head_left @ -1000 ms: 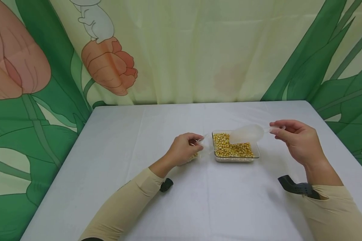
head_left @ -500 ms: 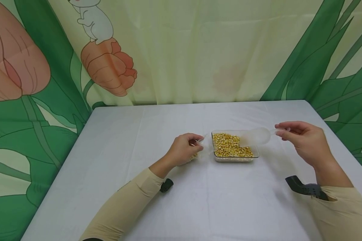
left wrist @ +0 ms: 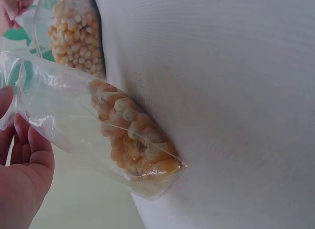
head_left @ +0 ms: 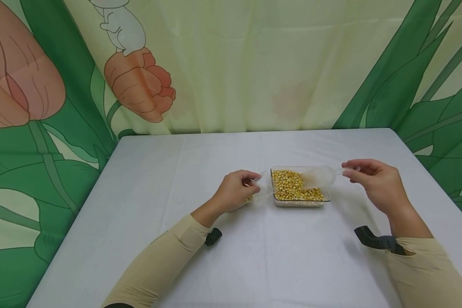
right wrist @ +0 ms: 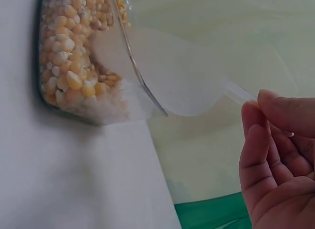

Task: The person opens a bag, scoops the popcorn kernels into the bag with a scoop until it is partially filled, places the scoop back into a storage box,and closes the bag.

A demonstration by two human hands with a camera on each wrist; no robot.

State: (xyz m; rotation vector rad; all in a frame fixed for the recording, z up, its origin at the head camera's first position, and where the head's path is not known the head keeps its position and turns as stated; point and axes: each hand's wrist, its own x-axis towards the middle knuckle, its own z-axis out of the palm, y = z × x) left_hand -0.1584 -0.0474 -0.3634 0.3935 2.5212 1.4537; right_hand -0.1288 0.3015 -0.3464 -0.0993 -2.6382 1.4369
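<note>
My right hand [head_left: 377, 182] pinches the thin handle of a translucent white scoop [head_left: 319, 176]. The scoop's bowl [right wrist: 162, 66] dips past the rim into a clear rectangular container [head_left: 302, 204] and touches the corn kernels [right wrist: 74, 51] there. To the left of the container, my left hand [head_left: 235, 190] pinches the upper part of a clear plastic bag [left wrist: 54, 106] between thumb and fingers. Corn kernels [left wrist: 133, 130] fill the bag's bottom, which rests on the table. The head view shows little of the bag, since the left hand covers most of it.
A white cloth covers the table [head_left: 215, 265], and the container stands on it near the middle. Behind the table's far edge hangs a curtain [head_left: 254, 68] printed with plants. Dark straps with camera mounts [head_left: 379, 240] sit on both wrists.
The scoop first moved right over the container, then back left and lower, into the kernels. My right hand moved with it. The left hand and the bag have stayed in place.
</note>
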